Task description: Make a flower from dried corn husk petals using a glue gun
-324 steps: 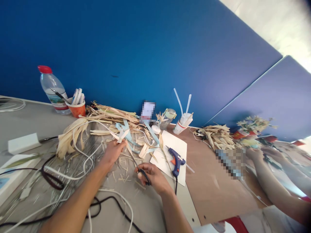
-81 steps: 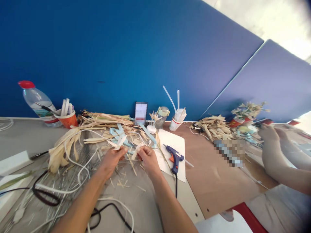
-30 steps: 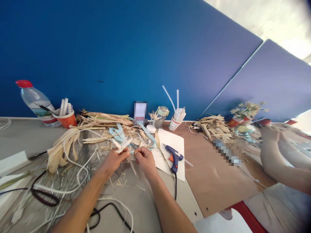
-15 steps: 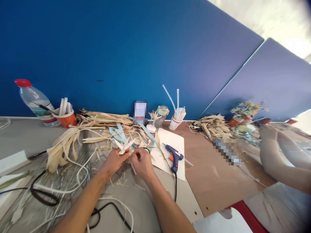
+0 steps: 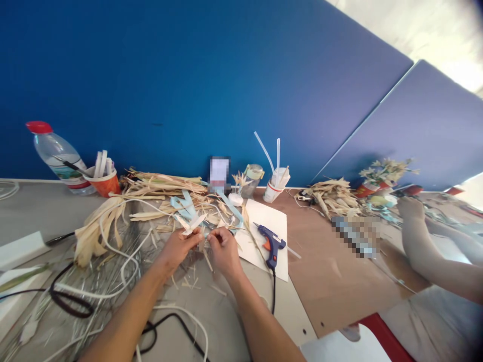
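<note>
My left hand (image 5: 176, 251) is closed on a small pale flower of dried corn husk (image 5: 192, 224), its pointed petals rising above the fingertips. Just to the right, my right hand (image 5: 226, 253) has thumb and forefinger pressed together close to the flower's base; what lies in that pinch is too small to make out. A blue glue gun (image 5: 272, 243) rests on a white sheet (image 5: 278, 219) right of my hands. Light blue ribbon (image 5: 184, 203) lies behind the flower among dry husk strips (image 5: 166, 184).
A red-capped bottle (image 5: 60, 156) and an orange cup (image 5: 106, 185) stand back left. White cables (image 5: 123, 274) and thin wires cross the left side. A paper cup (image 5: 272, 191) with glue sticks stands behind the glue gun. At right are a husk pile (image 5: 334, 195) and another person's arm (image 5: 418, 246).
My right hand has drawn slightly to the right, away from the left, with its fingers now raised a little. The flower has tilted slightly in my left hand.
</note>
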Demonstrator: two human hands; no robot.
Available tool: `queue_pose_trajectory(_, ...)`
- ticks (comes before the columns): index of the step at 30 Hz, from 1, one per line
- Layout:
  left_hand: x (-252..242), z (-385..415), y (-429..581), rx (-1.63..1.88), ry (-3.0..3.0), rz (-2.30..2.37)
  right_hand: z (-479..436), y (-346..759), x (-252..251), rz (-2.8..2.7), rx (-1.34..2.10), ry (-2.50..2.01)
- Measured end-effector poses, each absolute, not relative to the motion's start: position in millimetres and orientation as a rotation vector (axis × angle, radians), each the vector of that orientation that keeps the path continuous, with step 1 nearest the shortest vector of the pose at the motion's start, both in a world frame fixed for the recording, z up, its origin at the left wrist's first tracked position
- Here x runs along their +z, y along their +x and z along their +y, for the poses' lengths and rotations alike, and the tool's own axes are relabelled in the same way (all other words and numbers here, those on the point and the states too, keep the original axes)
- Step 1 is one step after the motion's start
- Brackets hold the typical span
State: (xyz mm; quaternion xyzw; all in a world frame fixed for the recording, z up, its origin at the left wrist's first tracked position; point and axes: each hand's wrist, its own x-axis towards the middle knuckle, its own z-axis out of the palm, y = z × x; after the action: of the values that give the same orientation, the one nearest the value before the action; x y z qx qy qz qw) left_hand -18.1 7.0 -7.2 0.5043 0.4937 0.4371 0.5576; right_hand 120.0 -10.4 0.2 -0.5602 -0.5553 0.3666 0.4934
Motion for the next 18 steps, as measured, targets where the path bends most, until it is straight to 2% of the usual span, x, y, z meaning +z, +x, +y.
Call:
queue_pose_trajectory(4,-10.2,7.8,-17.9,1.039,1.155,1.143,-11.4,118.1,0.3,-1.384,0.914,-1.301)
queue_pose_trajectory(18,-8.1,6.0,-13.6,1.028,1.096,1.109,-12.6,115.7,-2.2,-1.541,0.691,-1.416)
